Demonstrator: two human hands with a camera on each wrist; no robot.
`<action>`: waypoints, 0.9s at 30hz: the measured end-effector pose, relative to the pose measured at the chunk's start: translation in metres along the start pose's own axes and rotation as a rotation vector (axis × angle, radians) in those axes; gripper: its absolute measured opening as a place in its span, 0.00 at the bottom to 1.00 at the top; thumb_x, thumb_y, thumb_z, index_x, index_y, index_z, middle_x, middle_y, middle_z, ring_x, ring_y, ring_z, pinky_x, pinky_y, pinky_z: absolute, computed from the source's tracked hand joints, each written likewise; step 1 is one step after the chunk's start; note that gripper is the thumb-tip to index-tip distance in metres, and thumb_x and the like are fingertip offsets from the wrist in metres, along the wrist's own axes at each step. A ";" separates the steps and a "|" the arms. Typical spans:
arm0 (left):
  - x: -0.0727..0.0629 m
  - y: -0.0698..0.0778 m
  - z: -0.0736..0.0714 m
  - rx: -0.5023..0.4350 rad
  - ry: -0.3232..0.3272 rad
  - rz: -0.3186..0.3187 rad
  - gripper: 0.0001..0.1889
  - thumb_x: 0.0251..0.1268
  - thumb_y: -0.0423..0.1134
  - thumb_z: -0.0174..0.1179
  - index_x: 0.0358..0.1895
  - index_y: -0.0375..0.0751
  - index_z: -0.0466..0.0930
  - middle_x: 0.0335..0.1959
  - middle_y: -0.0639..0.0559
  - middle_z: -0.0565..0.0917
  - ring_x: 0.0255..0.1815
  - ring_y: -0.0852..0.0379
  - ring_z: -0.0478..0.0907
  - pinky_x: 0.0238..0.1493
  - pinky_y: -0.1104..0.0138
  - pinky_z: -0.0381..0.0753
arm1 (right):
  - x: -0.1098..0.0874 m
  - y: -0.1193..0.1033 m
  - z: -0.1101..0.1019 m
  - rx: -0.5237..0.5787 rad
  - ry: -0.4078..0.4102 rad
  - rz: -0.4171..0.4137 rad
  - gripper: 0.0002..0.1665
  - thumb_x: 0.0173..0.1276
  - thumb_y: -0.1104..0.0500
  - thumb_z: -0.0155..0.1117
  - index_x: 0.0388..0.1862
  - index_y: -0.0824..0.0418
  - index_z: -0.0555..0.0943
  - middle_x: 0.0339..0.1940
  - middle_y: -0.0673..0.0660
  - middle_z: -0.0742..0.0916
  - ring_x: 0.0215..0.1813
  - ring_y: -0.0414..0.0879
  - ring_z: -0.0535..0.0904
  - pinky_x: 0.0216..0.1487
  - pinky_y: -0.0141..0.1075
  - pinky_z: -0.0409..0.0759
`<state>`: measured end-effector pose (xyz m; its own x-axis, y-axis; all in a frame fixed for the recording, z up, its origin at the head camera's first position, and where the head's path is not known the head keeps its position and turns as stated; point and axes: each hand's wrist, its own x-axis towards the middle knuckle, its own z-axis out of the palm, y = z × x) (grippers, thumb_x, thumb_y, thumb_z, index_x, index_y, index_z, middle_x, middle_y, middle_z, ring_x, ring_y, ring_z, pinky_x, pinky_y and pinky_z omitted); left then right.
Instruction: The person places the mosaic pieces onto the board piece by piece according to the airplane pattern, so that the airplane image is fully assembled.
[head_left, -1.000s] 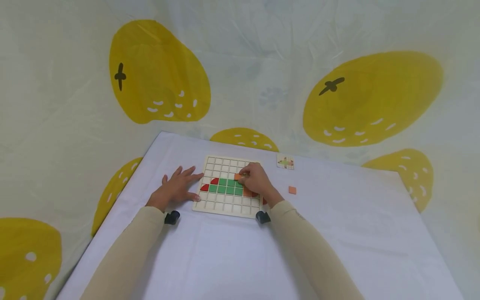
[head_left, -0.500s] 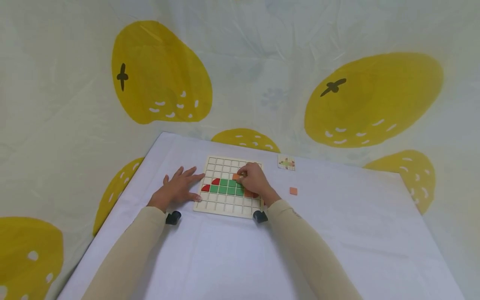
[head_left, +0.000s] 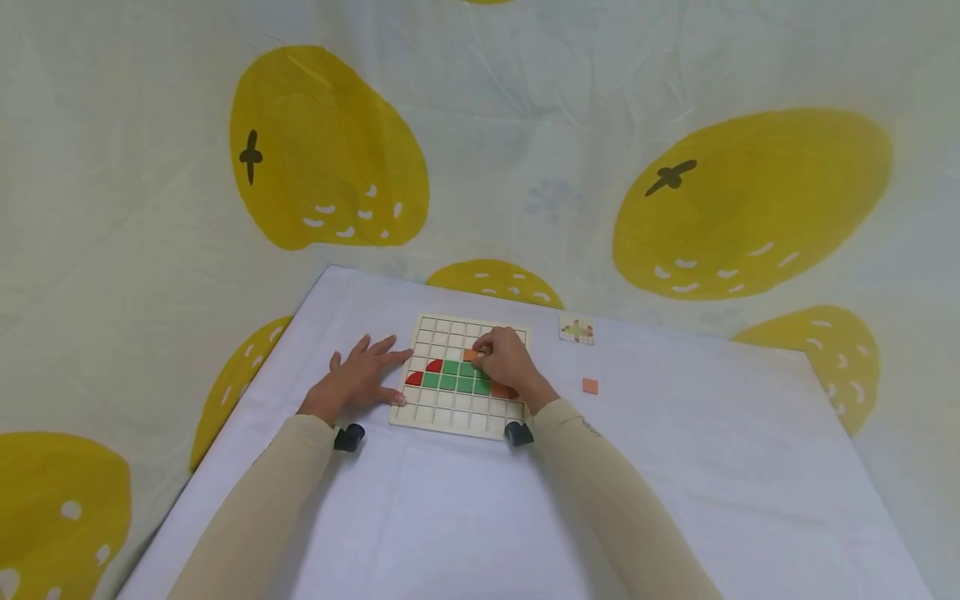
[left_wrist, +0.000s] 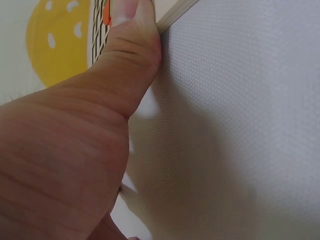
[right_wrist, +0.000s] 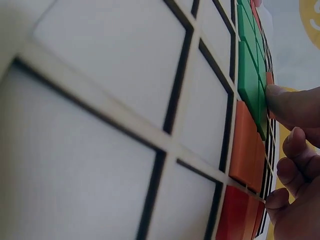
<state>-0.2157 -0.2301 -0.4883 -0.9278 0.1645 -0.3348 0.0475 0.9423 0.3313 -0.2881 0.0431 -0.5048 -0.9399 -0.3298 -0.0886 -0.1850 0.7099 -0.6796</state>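
Note:
My left hand [head_left: 358, 377] lies spread at the left side of the square wooden grid board [head_left: 442, 417], its thumb over the board's lower left edge. In the left wrist view the thumb [left_wrist: 131, 45] covers part of that rim. With my right hand [head_left: 510, 360] I pinch an orange square tile [head_left: 470, 355] just above the upper row of green tiles [head_left: 448, 382]. The thumb [right_wrist: 282, 102] presses against this tile in the right wrist view. Red curved tiles [head_left: 415, 378] end the rows at left. Further orange tiles [right_wrist: 245, 145] and red ones [right_wrist: 231, 215] sit in cells under my right hand.
A loose orange square tile [head_left: 590, 386] lies on the white-covered table [head_left: 675, 467] right of the board. Behind it, near the far edge, lies a small pattern card [head_left: 577, 329]. A cloth with yellow fruit prints [head_left: 525, 167] hangs behind the table.
My right hand has shifted slightly left over the board with the orange tile. My left hand stays at the board's edge. The head view has moved a little.

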 end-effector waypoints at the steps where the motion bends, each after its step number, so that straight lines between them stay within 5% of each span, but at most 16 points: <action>1: 0.000 0.000 0.000 0.001 0.000 0.000 0.49 0.58 0.60 0.74 0.82 0.67 0.58 0.88 0.49 0.50 0.88 0.30 0.37 0.76 0.21 0.38 | 0.000 0.000 0.000 0.007 0.000 -0.003 0.13 0.70 0.60 0.72 0.51 0.61 0.90 0.37 0.56 0.81 0.48 0.51 0.74 0.54 0.42 0.75; 19: 0.000 -0.001 0.000 0.006 0.002 -0.002 0.49 0.58 0.59 0.74 0.82 0.66 0.59 0.88 0.48 0.49 0.88 0.30 0.37 0.75 0.20 0.38 | -0.001 -0.003 -0.002 -0.014 0.013 0.015 0.12 0.70 0.57 0.72 0.49 0.60 0.90 0.44 0.56 0.86 0.50 0.51 0.76 0.58 0.44 0.79; 27: 0.002 0.000 0.001 0.000 -0.003 -0.001 0.49 0.58 0.59 0.74 0.82 0.67 0.58 0.89 0.49 0.49 0.88 0.31 0.36 0.76 0.21 0.37 | -0.001 0.003 -0.006 -0.031 0.017 -0.003 0.11 0.70 0.56 0.72 0.47 0.58 0.90 0.39 0.56 0.83 0.46 0.50 0.75 0.50 0.42 0.75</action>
<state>-0.2171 -0.2294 -0.4894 -0.9266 0.1648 -0.3379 0.0470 0.9425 0.3308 -0.2892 0.0495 -0.5018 -0.9440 -0.3214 -0.0747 -0.1959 0.7279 -0.6571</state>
